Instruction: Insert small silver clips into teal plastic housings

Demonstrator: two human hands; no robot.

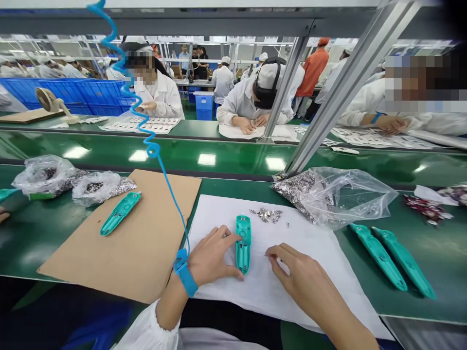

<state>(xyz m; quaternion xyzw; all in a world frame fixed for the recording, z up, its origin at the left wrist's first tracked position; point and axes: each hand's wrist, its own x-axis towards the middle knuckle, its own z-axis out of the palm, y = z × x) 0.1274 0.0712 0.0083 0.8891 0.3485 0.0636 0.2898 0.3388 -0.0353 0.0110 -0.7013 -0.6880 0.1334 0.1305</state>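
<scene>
My left hand (211, 257) steadies a teal plastic housing (243, 243) that lies open side up on a white paper sheet (310, 253). Its thumb and forefinger touch the housing's left edge. A blue wrist strap (185, 274) with a coiled blue cord (146, 126) is on that wrist. My right hand (302, 277) rests on the sheet just right of the housing, fingertips pinched together near the paper; whether they hold a small part I cannot tell. A little pile of small silver parts (268, 215) lies just beyond the housing.
A clear bag of silver parts (328, 194) lies behind the sheet, two teal housings (392, 257) to its right. Another housing (119, 213) lies on a cardboard sheet (146, 243), with bagged parts (69, 182) at the left. Several white-coated workers sit across the green conveyor (219, 155). A slanted metal post (328, 112) rises ahead.
</scene>
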